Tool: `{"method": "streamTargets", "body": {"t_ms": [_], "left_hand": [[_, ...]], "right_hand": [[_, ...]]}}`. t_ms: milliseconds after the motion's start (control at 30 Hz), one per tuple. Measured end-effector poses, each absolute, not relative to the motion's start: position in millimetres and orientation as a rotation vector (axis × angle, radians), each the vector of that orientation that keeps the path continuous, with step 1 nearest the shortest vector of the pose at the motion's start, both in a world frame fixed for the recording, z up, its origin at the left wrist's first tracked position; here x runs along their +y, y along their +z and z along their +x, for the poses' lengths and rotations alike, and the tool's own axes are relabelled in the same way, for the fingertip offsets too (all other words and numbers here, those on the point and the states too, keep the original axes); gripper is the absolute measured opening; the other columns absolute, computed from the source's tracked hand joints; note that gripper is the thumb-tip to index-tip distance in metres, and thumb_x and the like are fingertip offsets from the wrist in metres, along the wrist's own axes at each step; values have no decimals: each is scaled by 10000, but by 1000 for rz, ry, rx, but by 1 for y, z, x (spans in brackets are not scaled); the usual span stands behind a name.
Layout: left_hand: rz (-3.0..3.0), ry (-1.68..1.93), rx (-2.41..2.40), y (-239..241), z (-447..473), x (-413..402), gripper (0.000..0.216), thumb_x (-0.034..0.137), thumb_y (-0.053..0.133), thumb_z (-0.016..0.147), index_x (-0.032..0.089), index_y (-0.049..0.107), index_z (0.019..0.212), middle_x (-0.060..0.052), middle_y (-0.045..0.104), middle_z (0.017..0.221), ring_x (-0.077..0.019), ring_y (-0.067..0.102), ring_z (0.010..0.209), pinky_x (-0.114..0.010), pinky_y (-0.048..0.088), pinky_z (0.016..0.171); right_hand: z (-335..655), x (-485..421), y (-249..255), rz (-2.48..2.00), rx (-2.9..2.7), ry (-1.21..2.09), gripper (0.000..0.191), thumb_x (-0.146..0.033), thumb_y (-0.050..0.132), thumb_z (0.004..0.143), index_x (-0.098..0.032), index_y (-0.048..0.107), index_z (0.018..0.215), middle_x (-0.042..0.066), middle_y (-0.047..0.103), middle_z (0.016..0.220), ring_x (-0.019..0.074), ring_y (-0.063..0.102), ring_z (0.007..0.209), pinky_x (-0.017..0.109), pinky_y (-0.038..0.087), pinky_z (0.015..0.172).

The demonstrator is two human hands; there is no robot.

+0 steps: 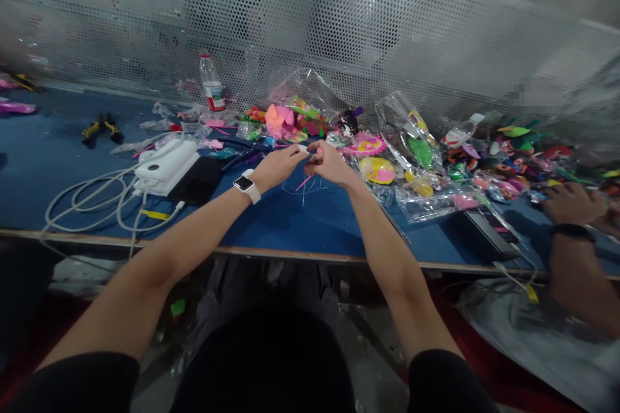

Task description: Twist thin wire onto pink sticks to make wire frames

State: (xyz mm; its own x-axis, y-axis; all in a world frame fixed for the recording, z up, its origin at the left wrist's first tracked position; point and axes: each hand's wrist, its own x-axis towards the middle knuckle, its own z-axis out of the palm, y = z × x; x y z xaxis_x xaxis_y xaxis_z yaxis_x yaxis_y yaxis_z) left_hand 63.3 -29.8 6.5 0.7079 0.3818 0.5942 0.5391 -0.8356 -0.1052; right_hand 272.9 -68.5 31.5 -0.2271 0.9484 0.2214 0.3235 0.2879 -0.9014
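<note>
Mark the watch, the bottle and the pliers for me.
watch (245,183): head view, on its dark face.
bottle (212,91): head view, on the label near its base.
pliers (103,127): head view, on the middle, where the handles meet.

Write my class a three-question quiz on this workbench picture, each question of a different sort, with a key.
1. True or false: the watch is on the wrist of the left hand.
2. What stands upright near the mesh wall? A pliers, B bottle, C cup.
3. Fill in: a thin ____ strip shows just below where the left hand and right hand meet, above the blue table.
Key: 1 true; 2 B; 3 pink.
</note>
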Motion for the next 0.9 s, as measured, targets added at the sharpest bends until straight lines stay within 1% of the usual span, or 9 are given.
{"method": "streamTargets", "body": {"t_ms": [100, 167, 233, 333, 433, 533, 600, 767, 900], "left_hand": [[-2620, -825, -801, 4, 67, -30, 336, 86, 423, 1050, 164, 648, 1287, -141, 676, 1202, -179, 647, 758, -279, 437, 594], [-2624, -858, -864, 3, 69, -31, 321, 103, 431, 1060, 164, 652, 1284, -143, 672, 1186, -178, 641, 736, -281, 436, 586], [-2632, -941, -914, 3, 70, -30, 291, 132, 433, 1078, 166, 658, 1259, -140, 668, 1160, -179, 648, 754, -279, 455, 603], [-2644, -1114, -951, 3, 70, -28, 265, 149, 419, 1097, 162, 665, 1193, -131, 660, 1123, -197, 669, 858, -296, 520, 705], [-2676, -1269, -953, 1, 69, -26, 217, 143, 450, 1089, 156, 665, 1110, -117, 663, 1076, -219, 672, 947, -348, 558, 842], [-2706, -1342, -945, 1, 68, -25, 174, 124, 491, 1067, 150, 663, 1076, -112, 665, 1055, -232, 671, 977, -375, 563, 893], [-2718, -1321, -931, 0, 67, -25, 183, 124, 490, 1063, 156, 666, 1104, -117, 660, 1086, -235, 669, 982, -379, 565, 888], [-2747, -1210, -859, 1, 62, -23, 252, 122, 543, 1027, 168, 648, 1251, -141, 632, 1232, -231, 673, 1017, -362, 574, 862], [-2699, -1113, -843, 1, 59, -21, 229, 170, 586, 1041, 174, 651, 1260, -144, 624, 1276, -220, 688, 1023, -306, 565, 778]], "right_hand": [[273, -66, 29, -1200, -1666, 969, 523, -191, 838, 654, -262, 514, 1059, -31, 719, 733, 211, 724, 648, 366, 624, 637], [272, -64, 26, -1215, -1642, 969, 518, -212, 854, 657, -251, 518, 1051, -20, 720, 741, 210, 719, 639, 361, 621, 624], [270, -63, 24, -1211, -1631, 954, 504, -243, 869, 671, -238, 530, 1043, -6, 719, 736, 203, 708, 623, 352, 612, 613], [266, -61, 21, -1193, -1628, 903, 441, -299, 875, 693, -229, 566, 1000, -11, 711, 704, 179, 682, 583, 316, 578, 568], [263, -60, 19, -1207, -1640, 842, 372, -307, 873, 687, -219, 605, 929, -4, 717, 694, 167, 665, 552, 293, 539, 528], [261, -61, 20, -1224, -1637, 820, 334, -281, 862, 686, -208, 626, 910, 18, 734, 716, 177, 676, 554, 306, 545, 543], [260, -63, 21, -1215, -1637, 827, 318, -265, 845, 693, -207, 628, 917, 23, 742, 724, 185, 684, 556, 311, 547, 545], [259, -65, 23, -1196, -1659, 812, 326, -284, 849, 706, -214, 616, 923, 13, 742, 715, 183, 685, 545, 302, 533, 528], [258, -66, 24, -1204, -1658, 795, 305, -256, 837, 713, -209, 617, 918, 0, 724, 683, 180, 684, 541, 302, 540, 535]]}}
